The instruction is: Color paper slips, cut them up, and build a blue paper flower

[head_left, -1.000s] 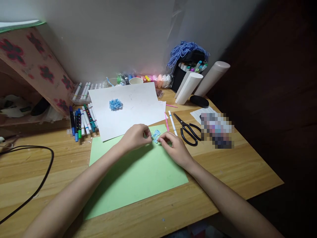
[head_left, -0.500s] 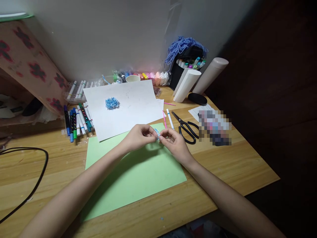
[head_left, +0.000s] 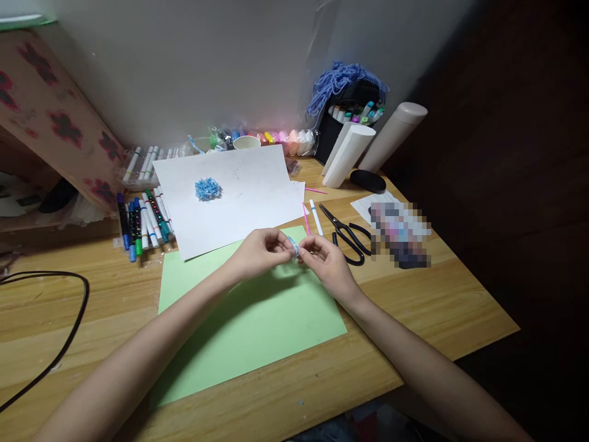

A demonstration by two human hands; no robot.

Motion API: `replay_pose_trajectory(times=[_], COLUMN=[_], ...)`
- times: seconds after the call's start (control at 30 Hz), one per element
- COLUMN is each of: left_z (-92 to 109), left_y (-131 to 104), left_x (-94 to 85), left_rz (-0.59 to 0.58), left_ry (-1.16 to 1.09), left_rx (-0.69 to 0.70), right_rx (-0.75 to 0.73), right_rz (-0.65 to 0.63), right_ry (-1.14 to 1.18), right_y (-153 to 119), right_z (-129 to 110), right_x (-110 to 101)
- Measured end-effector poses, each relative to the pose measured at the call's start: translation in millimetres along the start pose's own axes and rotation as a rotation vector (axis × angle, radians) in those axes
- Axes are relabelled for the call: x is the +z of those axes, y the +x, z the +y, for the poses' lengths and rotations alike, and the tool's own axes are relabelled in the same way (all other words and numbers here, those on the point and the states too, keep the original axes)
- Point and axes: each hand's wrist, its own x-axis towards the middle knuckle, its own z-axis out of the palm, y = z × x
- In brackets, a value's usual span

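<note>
Above the far right part of a green paper sheet (head_left: 248, 344), my left hand (head_left: 262, 253) and my right hand (head_left: 326, 264) meet fingertip to fingertip. Both pinch a small light-blue piece (head_left: 295, 248), mostly hidden by the fingers; its material is too small to make out. A fluffy pile of blue shreds (head_left: 208, 189) lies on the white paper (head_left: 248, 212), which overlaps the green sheet's back edge. Just beyond my right hand are a white marker (head_left: 316, 218), a thin pink stick (head_left: 306, 218) and black-handled scissors (head_left: 348, 236).
Several markers (head_left: 146, 224) lie at the left. A black holder (head_left: 330, 135) with pens and blue yarn (head_left: 334, 86) stands at the back, beside a white cylinder (head_left: 352, 156). Bagged coloured clay (head_left: 276, 140) lines the wall. A black cable (head_left: 85, 294) curves at the left; the table edge is at right.
My fingers have shifted slightly around the light-blue piece, with both hands still close together. The camera view has tilted very slightly; the things on the table stay put.
</note>
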Motion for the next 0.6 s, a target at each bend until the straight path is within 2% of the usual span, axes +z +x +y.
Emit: replay_pose_trajectory(times=[0.23,0.43,0.6], left_z=[1.7,-1.3,0.8], left_y=[-0.1,1.3,1.6], left_x=[4.3,-0.4,-4.2], left_rz=[0.021,-0.006,0.034], left_ry=[-0.010,-0.042,-0.026], left_rx=[0.037,0.038,0.030], right_rx=[-0.007,0.002,0.005], right_rz=[-0.007,0.015,0.054], right_ry=[0.015,-0.002,-0.008], right_y=[0.7,0.9,2.2], right_z=[0.0,-2.4,-6.1], right_x=[-0.7,-1.8,-4.2])
